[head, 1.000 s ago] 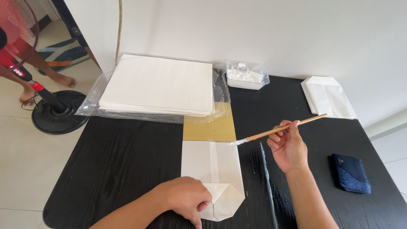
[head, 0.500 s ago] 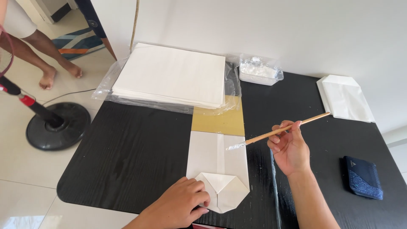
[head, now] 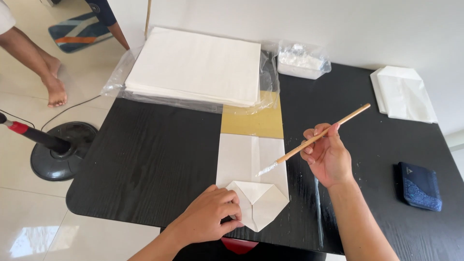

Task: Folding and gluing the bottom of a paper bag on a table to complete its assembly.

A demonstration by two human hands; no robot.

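White folded paper (head: 251, 186) lies near the front edge of the black counter (head: 145, 159), and its near end is folded into a point. The left hand (head: 210, 217) rests flat on that folded end, with the fingertips (head: 232, 205) pressing the flaps down, so it is not closed around anything. The right hand (head: 328, 157) is just to the right of the paper, and its fingers pinch a thin wooden brush (head: 316, 140). The brush's pale tip hangs right over the middle of the paper; whether it touches cannot be told. The paper looks thin, light and bendy, so it would likely slide or crease easily. Holding it flat with the fingers near a fold seems the safest way to keep it in place. The brush looks light and stiff, and its stick is the part to hold. Behind the white paper lies a yellow-brown sheet (head: 251, 121), touching its far end. Further back sits a big stack of white paper (head: 193, 65) on clear plastic wrap. A small clear bag (head: 302, 60) with something white inside lies beside the stack. To the right are a dark blue pouch (head: 419, 186) and, further back, more folded white pieces (head: 403, 94). On the floor to the left stands a round black fan base (head: 63, 150), and another person's bare foot (head: 55, 92) shows beyond it.
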